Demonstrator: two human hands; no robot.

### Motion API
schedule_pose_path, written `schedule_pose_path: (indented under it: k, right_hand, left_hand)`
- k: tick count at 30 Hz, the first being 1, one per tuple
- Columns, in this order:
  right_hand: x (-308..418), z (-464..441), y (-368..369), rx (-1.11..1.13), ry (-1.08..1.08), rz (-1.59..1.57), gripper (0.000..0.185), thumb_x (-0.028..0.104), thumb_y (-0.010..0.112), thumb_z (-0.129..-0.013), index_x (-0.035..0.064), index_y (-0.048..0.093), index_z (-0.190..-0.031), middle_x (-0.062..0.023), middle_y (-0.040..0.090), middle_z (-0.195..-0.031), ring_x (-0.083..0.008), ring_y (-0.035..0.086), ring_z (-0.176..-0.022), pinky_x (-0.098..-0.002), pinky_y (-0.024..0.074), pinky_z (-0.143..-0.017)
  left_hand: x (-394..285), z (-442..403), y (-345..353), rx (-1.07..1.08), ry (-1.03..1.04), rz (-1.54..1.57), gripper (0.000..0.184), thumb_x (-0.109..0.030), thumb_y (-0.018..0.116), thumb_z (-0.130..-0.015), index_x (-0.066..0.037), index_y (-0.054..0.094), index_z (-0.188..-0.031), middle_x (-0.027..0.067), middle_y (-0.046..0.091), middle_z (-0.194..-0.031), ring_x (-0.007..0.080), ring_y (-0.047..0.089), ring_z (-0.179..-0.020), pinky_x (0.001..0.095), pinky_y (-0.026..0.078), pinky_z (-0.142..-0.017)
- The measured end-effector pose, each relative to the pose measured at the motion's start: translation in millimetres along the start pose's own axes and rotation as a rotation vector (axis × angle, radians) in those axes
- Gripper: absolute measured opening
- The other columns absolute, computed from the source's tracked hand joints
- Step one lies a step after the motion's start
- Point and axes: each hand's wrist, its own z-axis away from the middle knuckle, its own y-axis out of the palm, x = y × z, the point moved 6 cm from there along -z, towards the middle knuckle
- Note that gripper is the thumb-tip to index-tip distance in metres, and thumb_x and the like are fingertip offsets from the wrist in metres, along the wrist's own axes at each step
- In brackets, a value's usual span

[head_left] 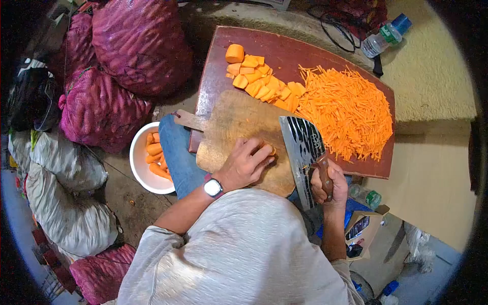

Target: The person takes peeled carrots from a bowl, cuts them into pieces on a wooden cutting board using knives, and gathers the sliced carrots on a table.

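Note:
My right hand (pixel 329 182) is closed round the brown handle of a broad cleaver (pixel 300 152), its blade above the right part of a wooden cutting board (pixel 229 119). On the board, left of the blade, my left hand (pixel 245 165) has its fingers curled over a small orange carrot piece (pixel 273 151), mostly hidden. The board lies on a red tabletop (pixel 290 48). Beyond it are thick carrot slices (pixel 259 81) and one carrot chunk (pixel 235 53). A large heap of shredded carrot (pixel 348 114) lies at the right.
A white bowl (pixel 140 170) with whole carrots stands at the left. Purple net sacks (pixel 140 46) and white sacks (pixel 68 213) fill the left side. A plastic bottle (pixel 378 41) lies at the back right, and an open carton (pixel 363 231) stands at the lower right.

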Motion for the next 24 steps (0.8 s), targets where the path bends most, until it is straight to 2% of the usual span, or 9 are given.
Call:
schedule_pose_path:
  k: [3, 6, 8, 9, 11, 12, 15, 16, 24]
  right_hand:
    - [2, -4, 5, 0.015, -0.043, -0.001, 0.057, 0.049, 0.068, -0.104, -0.0029, 0.062, -0.128, -0.0086, 0.059, -0.064, -0.0135, 0.046, -0.038, -0.0299, 0.0390, -0.033]
    - [13, 2, 11, -0.062, -0.051, 0.148, 0.047, 0.036, 0.068, -0.105, -0.0025, 0.064, -0.131, -0.0067, 0.061, -0.070, -0.0092, 0.046, -0.042, -0.0253, 0.0371, -0.039]
    - [15, 8, 17, -0.163, 0.038, 0.548, 0.042, 0.026, 0.066, -0.105, -0.0027, 0.064, -0.136, -0.0113, 0.067, -0.080, -0.0142, 0.061, -0.057, -0.0272, 0.0482, -0.053]
    - [15, 10, 22, -0.179, 0.033, 0.535, 0.042, 0.026, 0.066, -0.105, -0.0027, 0.064, -0.136, -0.0113, 0.067, -0.080, -0.0142, 0.061, -0.057, -0.0272, 0.0482, -0.053]
    - [27, 14, 53, -0.045, -0.207, 1.047, 0.042, 0.021, 0.063, -0.105, -0.0034, 0.063, -0.140, -0.0186, 0.073, -0.098, -0.0246, 0.074, -0.083, -0.0349, 0.0570, -0.075]
    - [31, 15, 68, -0.032, -0.080, 1.079, 0.045, 0.020, 0.062, -0.106, -0.0031, 0.059, -0.144, -0.0264, 0.073, -0.112, -0.0379, 0.076, -0.106, -0.0462, 0.0585, -0.091]
    - [28, 17, 86, 0.038, -0.147, 1.079, 0.042, 0.014, 0.066, -0.104, -0.0037, 0.061, -0.141, -0.0239, 0.071, -0.102, -0.0323, 0.076, -0.092, -0.0409, 0.0572, -0.084]
    - [25, 20, 84, 0.034, -0.156, 1.115, 0.042, 0.016, 0.066, -0.105, -0.0023, 0.060, -0.142, -0.0261, 0.074, -0.108, -0.0410, 0.076, -0.097, -0.0436, 0.0576, -0.084]
    - [45, 35, 86, 0.101, -0.030, 1.205, 0.044, 0.019, 0.069, -0.104, 0.0015, 0.060, -0.143, -0.0252, 0.075, -0.114, -0.0460, 0.075, -0.104, -0.0486, 0.0598, -0.085]
  left_hand:
    - [4, -4, -2, 0.023, 0.002, -0.012, 0.038, -0.007, 0.084, -0.089, -0.005, 0.068, -0.124, 0.0169, 0.063, -0.116, 0.0394, 0.063, -0.105, 0.0489, 0.051, -0.091]
    - [2, -5, -4, -0.057, 0.077, 0.030, 0.035, -0.007, 0.081, -0.088, -0.005, 0.067, -0.120, 0.0161, 0.062, -0.113, 0.0361, 0.062, -0.097, 0.0460, 0.051, -0.087]
    - [3, -6, -13, -0.119, 0.047, 0.002, 0.038, 0.000, 0.085, -0.086, -0.003, 0.070, -0.120, 0.0176, 0.065, -0.108, 0.0379, 0.065, -0.098, 0.0460, 0.055, -0.083]
    - [4, -7, -11, -0.103, 0.060, 0.008, 0.038, 0.000, 0.085, -0.086, -0.003, 0.070, -0.120, 0.0176, 0.065, -0.108, 0.0379, 0.065, -0.098, 0.0460, 0.055, -0.083]
    - [12, -4, -10, -0.132, 0.021, -0.015, 0.039, -0.001, 0.082, -0.086, -0.004, 0.069, -0.122, 0.0178, 0.061, -0.113, 0.0391, 0.064, -0.098, 0.0478, 0.054, -0.084]
    - [14, -1, -8, -0.103, 0.024, -0.026, 0.040, -0.002, 0.082, -0.086, -0.002, 0.068, -0.124, 0.0184, 0.061, -0.114, 0.0401, 0.063, -0.098, 0.0481, 0.054, -0.083]
    - [5, -4, -13, -0.044, 0.061, -0.059, 0.043, -0.002, 0.080, -0.084, -0.002, 0.068, -0.125, 0.0200, 0.059, -0.115, 0.0414, 0.062, -0.099, 0.0490, 0.054, -0.084]
    - [5, -3, -13, -0.035, 0.066, -0.059, 0.043, -0.002, 0.080, -0.084, -0.002, 0.068, -0.125, 0.0200, 0.059, -0.115, 0.0414, 0.062, -0.099, 0.0490, 0.054, -0.084]
    - [7, -2, -10, 0.036, 0.134, -0.059, 0.061, 0.002, 0.078, -0.070, 0.000, 0.069, -0.130, 0.0227, 0.058, -0.119, 0.0423, 0.063, -0.105, 0.0515, 0.054, -0.089]
